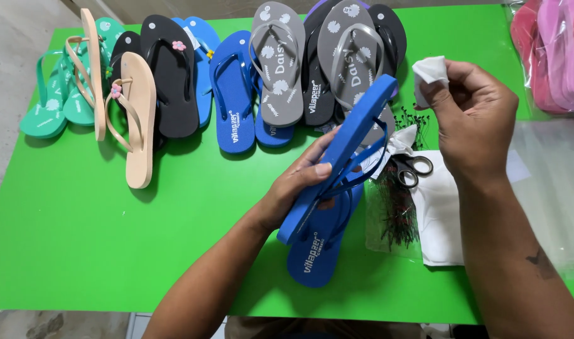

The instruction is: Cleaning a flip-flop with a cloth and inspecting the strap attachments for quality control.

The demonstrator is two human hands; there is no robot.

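My left hand point(299, 185) grips a pair of blue flip-flops point(337, 160) on edge, tilted up to the right above the green table point(80, 220); the lower sandal of the pair rests sole-up below it. My right hand point(475, 116) is raised to the right of the pair, fingers pinched on a small crumpled white paper piece point(428, 72). Beneath and between my hands lie black-handled scissors point(412, 169) and a clear bag of thin black tag fasteners point(394, 207) on white sheets.
Along the table's far edge lie several flip-flops: green point(48, 107), beige point(136, 119), black point(171, 75), blue point(233, 94) and grey point(277, 63). Pink sandals in clear plastic point(554, 50) sit far right, clear bags point(551, 188) below them.
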